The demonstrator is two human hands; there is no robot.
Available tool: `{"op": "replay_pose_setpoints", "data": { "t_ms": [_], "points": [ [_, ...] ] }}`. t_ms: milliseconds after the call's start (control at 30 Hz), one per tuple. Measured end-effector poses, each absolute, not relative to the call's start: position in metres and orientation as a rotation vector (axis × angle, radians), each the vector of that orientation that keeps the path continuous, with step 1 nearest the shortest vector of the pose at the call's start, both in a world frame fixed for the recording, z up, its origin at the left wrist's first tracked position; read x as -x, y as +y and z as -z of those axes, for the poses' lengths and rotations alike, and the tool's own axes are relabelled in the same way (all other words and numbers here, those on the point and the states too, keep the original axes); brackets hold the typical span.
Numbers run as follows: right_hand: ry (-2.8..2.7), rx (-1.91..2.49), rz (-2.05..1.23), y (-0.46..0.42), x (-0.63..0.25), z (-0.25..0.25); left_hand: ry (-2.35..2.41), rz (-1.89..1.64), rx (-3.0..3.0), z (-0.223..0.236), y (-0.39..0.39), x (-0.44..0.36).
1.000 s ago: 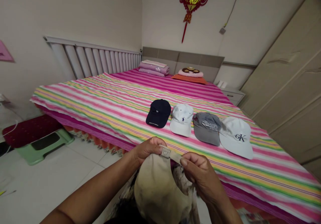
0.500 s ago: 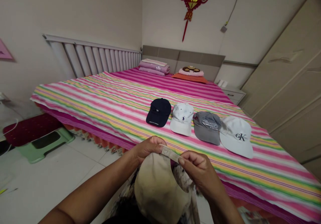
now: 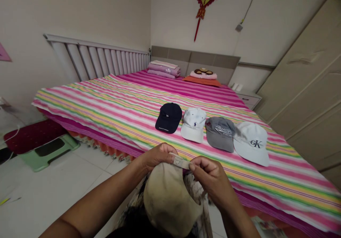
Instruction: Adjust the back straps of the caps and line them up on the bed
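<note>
A beige cap point(image 3: 166, 199) hangs low in front of me, its rear opening facing right and its back strap point(image 3: 181, 162) uppermost. With thumb and fingers my left hand point(image 3: 160, 157) pinches the strap's left part, near a metal buckle. My right hand point(image 3: 207, 172) grips the strap's other end between thumb and forefinger. Beyond the hands, a row of caps lies on the bed: a navy cap point(image 3: 169, 118), a white cap with a small horse logo point(image 3: 194, 124), a grey cap with lettering point(image 3: 220, 134) and a white cap marked CK point(image 3: 252, 144).
The bed's striped cover point(image 3: 106, 106) spreads before me. Folded purple bedding point(image 3: 163, 70) and an orange pillow with a pink item point(image 3: 202, 79) lie by the headboard. A green stool point(image 3: 50, 152) stands on the left floor. A nightstand point(image 3: 249, 99) and wardrobe point(image 3: 306, 88) are at right.
The right fingers have shifted slightly left along the strap, and the buckle is turned a little more toward me. Both hands keep their hold. The row of caps is unmoved.
</note>
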State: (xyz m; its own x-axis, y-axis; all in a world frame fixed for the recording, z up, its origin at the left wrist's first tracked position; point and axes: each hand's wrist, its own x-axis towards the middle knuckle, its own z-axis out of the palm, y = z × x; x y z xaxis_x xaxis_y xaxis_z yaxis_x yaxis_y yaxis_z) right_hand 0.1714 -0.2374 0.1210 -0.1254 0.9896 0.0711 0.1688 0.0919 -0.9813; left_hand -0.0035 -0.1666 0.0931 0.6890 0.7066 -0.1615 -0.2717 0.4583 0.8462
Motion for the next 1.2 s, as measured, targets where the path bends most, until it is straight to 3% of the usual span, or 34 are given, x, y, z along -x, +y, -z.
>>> {"op": "replay_pose_setpoints", "data": {
  "t_ms": [767, 1033, 1200],
  "points": [
    [-1.357, 1.220, -1.144, -0.235, -0.167, -0.116, 0.651, -0.619, -1.091, -0.094, -0.171, 0.003],
    [-1.250, 1.165, -1.201, -0.235, -0.164, -0.104, 0.365, -0.985, -1.266, -0.094, -0.174, -0.007],
    [-1.236, 1.145, -1.210, -0.234, -0.165, -0.099, 0.308, -1.020, -1.500, -0.092, -0.172, -0.003]
  ]
}}
